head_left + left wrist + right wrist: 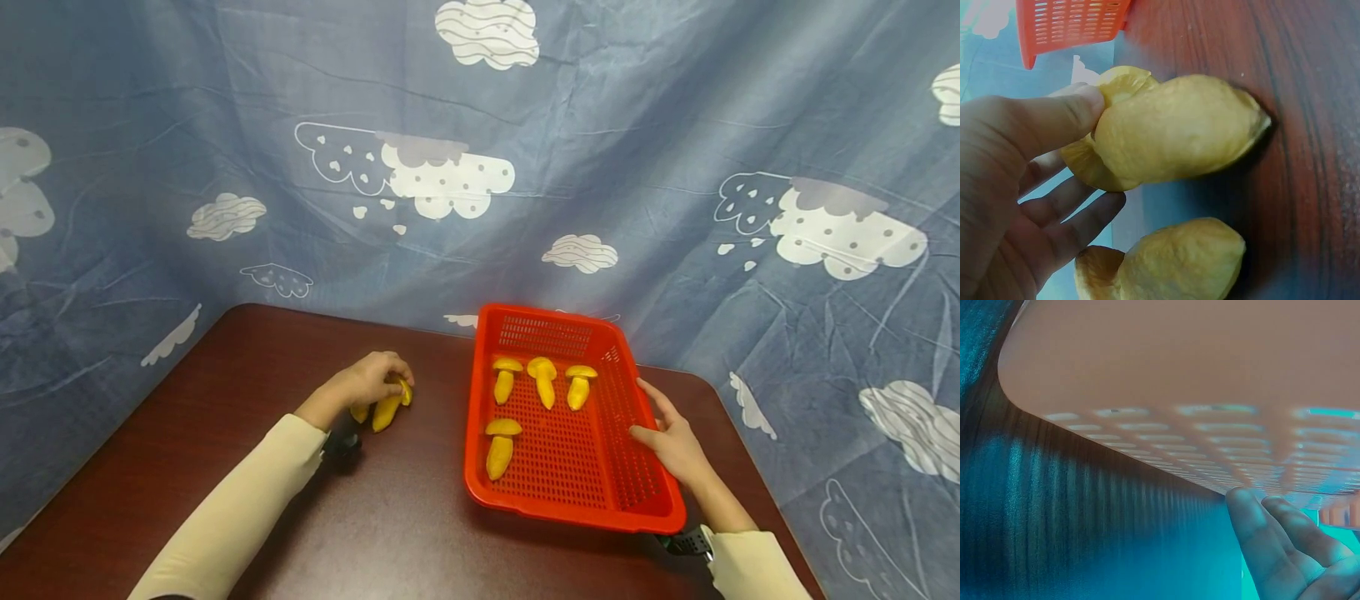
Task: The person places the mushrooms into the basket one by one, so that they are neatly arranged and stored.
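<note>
A dark brown wooden table (420, 517) with rounded corners and a visible grain fills the lower part of the head view. Behind it and to both sides hangs a wrinkled blue-grey cloth (637, 150), printed with white clouds, some striped and some dotted. The cloth closes off the whole background, and the light falls evenly, with soft sheen on the tabletop.

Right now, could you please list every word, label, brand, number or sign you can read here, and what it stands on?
None: no readable text in any view.
The red basket, the yellow toy mushrooms, the wooden table and the blue backdrop cloth carry no lettering; the cloth bears only cloud pictures.
</note>
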### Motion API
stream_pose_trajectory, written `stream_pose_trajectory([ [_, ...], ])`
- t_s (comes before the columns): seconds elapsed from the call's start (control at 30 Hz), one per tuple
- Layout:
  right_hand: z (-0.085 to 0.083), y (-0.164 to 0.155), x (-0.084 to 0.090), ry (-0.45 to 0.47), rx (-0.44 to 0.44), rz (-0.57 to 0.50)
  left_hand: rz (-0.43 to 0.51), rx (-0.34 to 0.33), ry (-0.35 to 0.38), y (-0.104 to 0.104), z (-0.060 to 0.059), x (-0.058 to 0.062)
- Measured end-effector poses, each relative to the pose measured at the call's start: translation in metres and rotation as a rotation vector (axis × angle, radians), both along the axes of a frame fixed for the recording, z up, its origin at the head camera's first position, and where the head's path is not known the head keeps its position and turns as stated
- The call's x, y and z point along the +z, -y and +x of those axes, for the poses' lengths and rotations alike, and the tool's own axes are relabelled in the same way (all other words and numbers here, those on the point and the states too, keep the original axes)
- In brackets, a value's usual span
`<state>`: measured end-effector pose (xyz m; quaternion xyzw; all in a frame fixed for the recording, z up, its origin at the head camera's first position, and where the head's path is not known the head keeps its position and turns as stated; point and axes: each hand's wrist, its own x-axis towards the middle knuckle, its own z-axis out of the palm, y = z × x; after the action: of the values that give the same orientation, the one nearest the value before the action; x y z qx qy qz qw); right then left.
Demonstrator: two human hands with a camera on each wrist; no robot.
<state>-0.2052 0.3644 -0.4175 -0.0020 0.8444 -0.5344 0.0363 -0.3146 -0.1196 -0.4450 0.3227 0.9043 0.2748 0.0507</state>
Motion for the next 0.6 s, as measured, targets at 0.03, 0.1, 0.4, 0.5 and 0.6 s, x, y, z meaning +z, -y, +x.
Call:
stream_pose_trajectory([
  [0.03,0.0002,0.0002,0.0004,-0.003,0.003,0.004,0.007,0.003,0.005,0.0002,0.0003,0.0004],
  [0.1,0.0004,0.0004,0.0009,-0.006,0.003,0.007,0.027,0.008,0.013,0.0007,0.0009,0.0013],
  [0.4,0.0005,-0.0005,-0.0003,-0.008,-0.003,0.012,0.087,-0.014,-0.042,0.0,0.0008,0.0014],
  [0.5,0.0007,-0.0006,0.0,-0.006,0.003,0.012,0.1,-0.021,-0.065,0.0002,0.0013,0.0019],
  [0.6,0.0013,0.0002,0.0009,-0.001,-0.001,0.003,0.111,-0.017,-0.056,0.0004,0.0028,0.0037],
])
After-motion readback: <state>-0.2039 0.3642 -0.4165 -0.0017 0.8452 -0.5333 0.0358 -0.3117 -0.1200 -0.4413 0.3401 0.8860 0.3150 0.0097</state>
